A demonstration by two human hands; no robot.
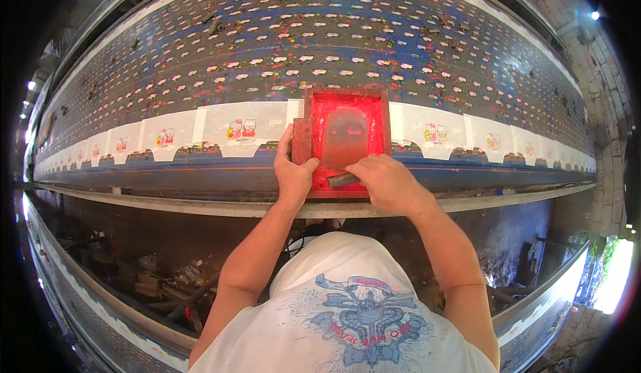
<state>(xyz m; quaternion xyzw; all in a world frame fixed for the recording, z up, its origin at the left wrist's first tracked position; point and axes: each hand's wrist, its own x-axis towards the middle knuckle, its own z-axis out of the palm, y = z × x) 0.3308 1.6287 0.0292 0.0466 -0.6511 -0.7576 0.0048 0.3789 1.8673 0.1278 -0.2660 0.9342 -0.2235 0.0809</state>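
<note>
A small screen printing frame (385,123) with dark reddish wooden sides lies on the long table in front of me. Red ink is smeared around the inside of its mesh (347,136), leaving a darker patch in the middle. My left hand (294,173) grips a dark red wooden block (302,139) at the frame's left side, thumb on the near end and fingers along its outer side. Inside the frame's near end, my right hand (387,181) is closed around a short dark bar that looks like a squeegee (343,180), lying slightly aslant. Its underside is hidden.
White cut fabric pieces (230,129) with small printed cartoon pairs line the near side of the printing table (220,169), left and right of the frame. Colourful repeated print marks cover the surface beyond. Small dark scraps (215,25) lie there. Another long table (100,306) runs behind me.
</note>
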